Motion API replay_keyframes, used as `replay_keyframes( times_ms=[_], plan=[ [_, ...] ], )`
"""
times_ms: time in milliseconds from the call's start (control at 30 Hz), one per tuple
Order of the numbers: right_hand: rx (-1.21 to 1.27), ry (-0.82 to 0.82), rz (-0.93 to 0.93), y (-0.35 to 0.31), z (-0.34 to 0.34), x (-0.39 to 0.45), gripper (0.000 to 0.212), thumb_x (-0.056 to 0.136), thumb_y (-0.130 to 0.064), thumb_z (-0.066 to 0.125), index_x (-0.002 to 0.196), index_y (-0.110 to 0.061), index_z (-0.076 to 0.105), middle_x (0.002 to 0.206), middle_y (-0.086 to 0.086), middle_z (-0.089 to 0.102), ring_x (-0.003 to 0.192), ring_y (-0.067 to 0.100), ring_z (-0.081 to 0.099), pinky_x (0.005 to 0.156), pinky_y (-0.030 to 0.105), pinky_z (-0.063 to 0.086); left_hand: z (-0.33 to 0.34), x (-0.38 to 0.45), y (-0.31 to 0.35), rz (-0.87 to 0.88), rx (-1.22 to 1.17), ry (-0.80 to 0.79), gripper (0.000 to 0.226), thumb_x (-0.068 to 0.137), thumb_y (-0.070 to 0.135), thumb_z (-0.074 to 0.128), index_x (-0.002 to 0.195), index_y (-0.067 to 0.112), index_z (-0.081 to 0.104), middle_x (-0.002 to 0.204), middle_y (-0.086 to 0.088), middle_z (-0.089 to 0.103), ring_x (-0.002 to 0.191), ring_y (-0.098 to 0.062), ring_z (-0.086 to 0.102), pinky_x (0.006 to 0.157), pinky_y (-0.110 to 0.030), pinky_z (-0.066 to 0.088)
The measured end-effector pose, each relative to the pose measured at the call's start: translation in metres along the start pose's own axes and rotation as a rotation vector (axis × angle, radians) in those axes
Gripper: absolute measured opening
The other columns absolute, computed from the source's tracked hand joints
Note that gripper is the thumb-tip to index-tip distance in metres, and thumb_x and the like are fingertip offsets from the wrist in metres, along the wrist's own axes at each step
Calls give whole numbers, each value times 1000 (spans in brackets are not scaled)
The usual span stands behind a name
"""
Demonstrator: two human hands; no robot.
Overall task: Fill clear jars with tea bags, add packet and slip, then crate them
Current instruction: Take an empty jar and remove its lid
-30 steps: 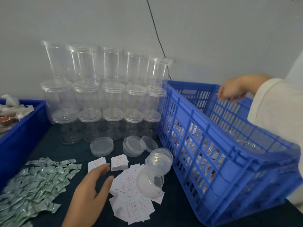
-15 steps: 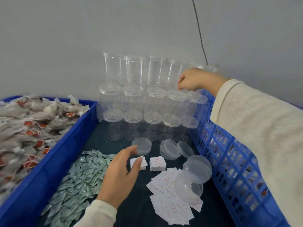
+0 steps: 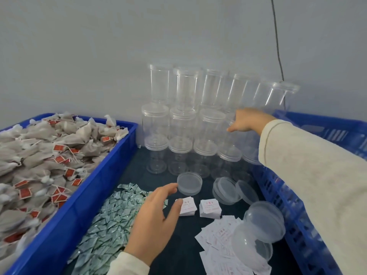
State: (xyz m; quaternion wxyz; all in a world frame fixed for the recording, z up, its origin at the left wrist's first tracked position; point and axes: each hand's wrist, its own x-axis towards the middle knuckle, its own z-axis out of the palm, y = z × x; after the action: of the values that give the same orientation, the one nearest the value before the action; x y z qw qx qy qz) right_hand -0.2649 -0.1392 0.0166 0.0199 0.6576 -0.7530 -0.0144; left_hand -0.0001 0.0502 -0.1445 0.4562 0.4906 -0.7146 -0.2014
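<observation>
Crate of blue plastic lattice runs along your right, its near wall partly hidden by your sleeve. On your left a solid blue bin is heaped with grey tea bags carrying red tags. Against the wall at the back, the clear jars stand stacked in three tiers, lids on. On the dark worktop in front of them, a spread of small green-and-white packets lies beside the bin, and white slips sit in two neat piles and a loose scatter near the crate. Loose clear lids lie between the jars and the slips, with more lying tilted by the crate. Your right hand reaches to the middle tier of jars, fingers extended and loosely apart; whether they touch a jar you cannot tell. Your left hand hovers low over the packets' edge, fingers spread, holding nothing, thumb just by a slip pile.
</observation>
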Motion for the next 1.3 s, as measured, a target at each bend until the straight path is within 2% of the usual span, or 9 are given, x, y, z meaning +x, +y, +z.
replay_keyframes(
  times_ms=[100, 200, 333, 567, 833, 1033, 1133, 1200, 1300],
  plan=[
    [15, -8, 25, -7, -3, 9, 52, 83, -46, 69, 116, -7, 57, 102, 8, 58, 88, 29, 55, 78, 34, 45, 4, 0, 0, 1, 2, -16, 35, 92, 30, 58, 108, 55, 39, 108, 38, 49, 112, 20, 40, 82, -7, 39],
    [56, -48, 80, -12, -8, 17, 72, 79, -46, 73, 132, -4, 47, 125, 13, 57, 104, 33, 57, 87, 37, 47, 6, -2, -1, 1, 8, -15, 38, 92, 29, 60, 106, 56, 38, 109, 36, 50, 112, 21, 40, 85, 2, 33],
    [60, -83, 139, -17, -13, 23, 89, 70, -48, 79, 138, -7, 40, 137, 12, 50, 114, 37, 56, 96, 46, 48, 4, -6, -5, -14, 15, -10, 37, 92, 30, 59, 108, 56, 38, 110, 35, 51, 113, 21, 40, 85, -5, 40],
    [-31, -124, 174, -22, -36, 13, 89, 71, -52, 76, 143, -12, 41, 146, 11, 43, 122, 40, 51, 100, 50, 45, 7, -11, -11, -23, 42, -5, 28, 92, 26, 61, 120, 31, 57, 110, 33, 51, 109, 17, 45, 88, 1, 32],
    [34, -141, 117, -13, -63, -28, 92, 73, -56, 74, 146, -16, 34, 151, 8, 37, 122, 37, 50, 97, 50, 48, 14, -11, 5, -5, 39, 3, 32, 91, 28, 61, 123, 26, 58, 106, 34, 49, 109, 7, 48, 83, -8, 38],
    [158, -261, -2, -35, -59, -86, 95, 67, -67, 72, 143, -17, 41, 150, 8, 39, 112, 27, 54, 79, 35, 54, 16, -3, 29, 8, 3, 51, 65, 83, 50, 61, 139, 24, 41, 127, 26, 36, 118, 14, 26, 92, 6, 16],
    [206, -341, -115, -62, -42, -125, 86, 74, -73, 61, 142, -24, 44, 152, 3, 36, 107, 24, 55, 67, 31, 50, 19, 1, 51, -2, -21, 160, 98, 68, 70, 56, 147, 19, 29, 140, 16, 32, 129, 7, 19, 108, -12, 18],
    [236, -313, -149, -81, -25, -148, 78, 77, -79, 50, 136, -28, 51, 137, 0, 49, 84, 15, 56, 59, 28, 41, 21, 4, 61, -42, 40, 192, 114, 61, 73, 63, 150, 14, 22, 150, 4, 30, 139, -8, 20, 118, -34, 20],
    [321, -259, -163, -99, 0, -173, 69, 81, -79, 37, 118, -26, 63, 117, 2, 56, 80, 19, 50, 64, 30, 33, 21, 3, 60, -144, 232, 169, 128, 55, 70, 73, 152, 12, 13, 153, -3, 29, 143, -20, 24, 118, -47, 10]
  ],
)
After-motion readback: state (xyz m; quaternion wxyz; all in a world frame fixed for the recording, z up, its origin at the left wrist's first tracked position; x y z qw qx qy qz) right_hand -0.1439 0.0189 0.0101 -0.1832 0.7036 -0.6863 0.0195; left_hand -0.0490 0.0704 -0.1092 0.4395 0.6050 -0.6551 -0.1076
